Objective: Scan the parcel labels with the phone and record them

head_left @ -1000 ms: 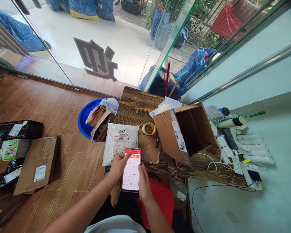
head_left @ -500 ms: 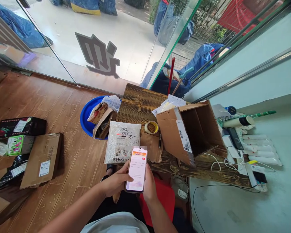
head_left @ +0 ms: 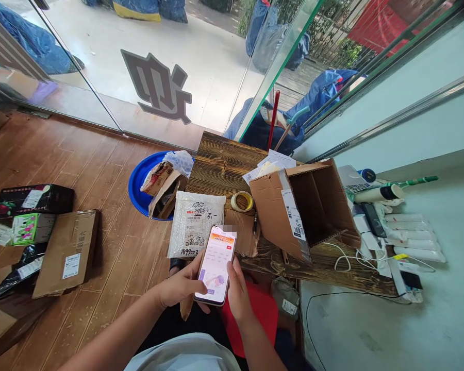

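Note:
Between my two hands is a smartphone (head_left: 216, 265) with its lit screen facing up. My left hand (head_left: 181, 285) grips its left side, the thumb lying over the lower left of the screen. On the other side my right hand (head_left: 238, 288) holds the right edge, its thumb by the screen's border. Just beyond the phone lies a white bubble-wrap parcel (head_left: 193, 219) with black handwriting, its lower corner partly covered by the phone. A roll of tape (head_left: 242, 201) and a black pen (head_left: 254, 223) rest to the right of the parcel, near a flat cardboard piece (head_left: 242, 234).
An open cardboard box (head_left: 272, 211) lies tipped on the wooden table (head_left: 216, 157). Left of the table is a blue tub (head_left: 137, 188) with cardboard scraps. Several parcels (head_left: 67, 252) cover the floor at left. White cables (head_left: 344, 263) trail along the right edge.
The phone has tilted clockwise and its top has risen over the parcel's corner. A picture now shows on the lower screen. My right thumb has moved up onto the phone's right edge.

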Available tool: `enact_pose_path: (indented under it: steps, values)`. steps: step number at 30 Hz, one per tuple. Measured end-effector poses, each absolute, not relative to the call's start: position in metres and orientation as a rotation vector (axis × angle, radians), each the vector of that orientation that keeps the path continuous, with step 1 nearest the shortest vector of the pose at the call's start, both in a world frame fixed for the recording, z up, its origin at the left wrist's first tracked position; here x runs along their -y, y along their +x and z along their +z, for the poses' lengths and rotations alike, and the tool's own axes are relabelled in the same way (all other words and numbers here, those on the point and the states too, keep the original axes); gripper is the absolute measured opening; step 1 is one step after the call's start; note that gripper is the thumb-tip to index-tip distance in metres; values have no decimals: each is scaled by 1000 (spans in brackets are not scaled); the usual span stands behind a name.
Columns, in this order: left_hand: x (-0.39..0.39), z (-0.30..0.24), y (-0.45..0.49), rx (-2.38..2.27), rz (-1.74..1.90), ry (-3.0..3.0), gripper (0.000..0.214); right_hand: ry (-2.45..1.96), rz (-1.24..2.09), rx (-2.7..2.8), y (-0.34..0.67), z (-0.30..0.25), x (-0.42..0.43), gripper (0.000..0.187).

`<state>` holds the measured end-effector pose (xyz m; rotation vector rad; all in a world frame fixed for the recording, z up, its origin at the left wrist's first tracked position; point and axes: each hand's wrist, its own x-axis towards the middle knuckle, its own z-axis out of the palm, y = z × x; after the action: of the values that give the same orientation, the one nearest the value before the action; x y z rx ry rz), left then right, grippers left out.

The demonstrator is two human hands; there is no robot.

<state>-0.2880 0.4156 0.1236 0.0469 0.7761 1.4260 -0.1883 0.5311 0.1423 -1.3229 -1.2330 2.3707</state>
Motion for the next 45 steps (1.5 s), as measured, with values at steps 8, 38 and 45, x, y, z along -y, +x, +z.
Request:
enact_pose_path:
  steps: [8,38,45]
  values:
    - [-414,129,-292,-802,1451,63,116,-1095,2517,1298,-187,141,-530,55]
    - [-423,148,-295,-790,1504,118,112,-979,2549,1245,-182,159,-534,64]
    - [-423,160,-297,-763,1457,181,115,-853,2547,1378,-183,175,-533,69]
